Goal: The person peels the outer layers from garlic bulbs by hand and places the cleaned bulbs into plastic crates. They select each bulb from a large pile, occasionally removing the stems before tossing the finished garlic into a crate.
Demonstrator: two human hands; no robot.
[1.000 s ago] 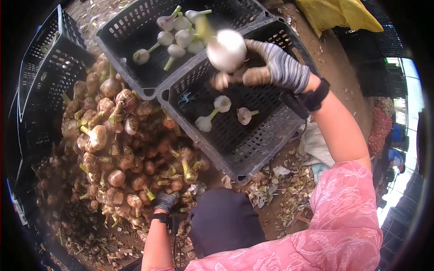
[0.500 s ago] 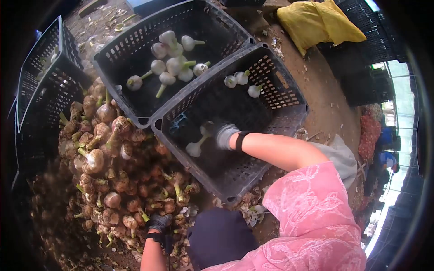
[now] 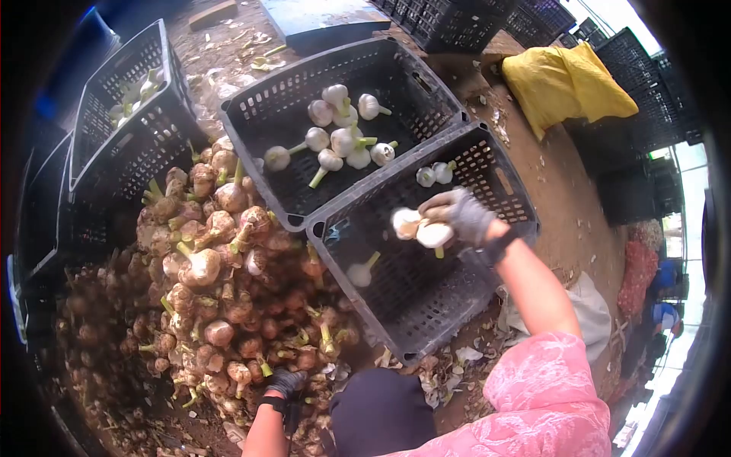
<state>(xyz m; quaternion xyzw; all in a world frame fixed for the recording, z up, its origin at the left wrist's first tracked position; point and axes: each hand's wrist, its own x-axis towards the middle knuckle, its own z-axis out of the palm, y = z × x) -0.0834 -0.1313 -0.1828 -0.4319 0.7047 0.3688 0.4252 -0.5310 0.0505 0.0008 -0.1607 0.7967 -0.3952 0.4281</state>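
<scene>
My gloved right hand [image 3: 464,217], arm outstretched, grips two smooth white garlic bulbs [image 3: 419,228] over the black lattice crate [image 3: 509,192]. My left hand [image 3: 285,381] rests on the muddy bulb pile [image 3: 221,282], grip unclear.

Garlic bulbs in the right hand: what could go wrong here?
The right hand grips two white peeled garlic bulbs at once above the near black plastic crate; one could slip from the fingers and bounce out. The left hand rests on the heaped brown unpeeled garlic, which might roll loose.
</scene>
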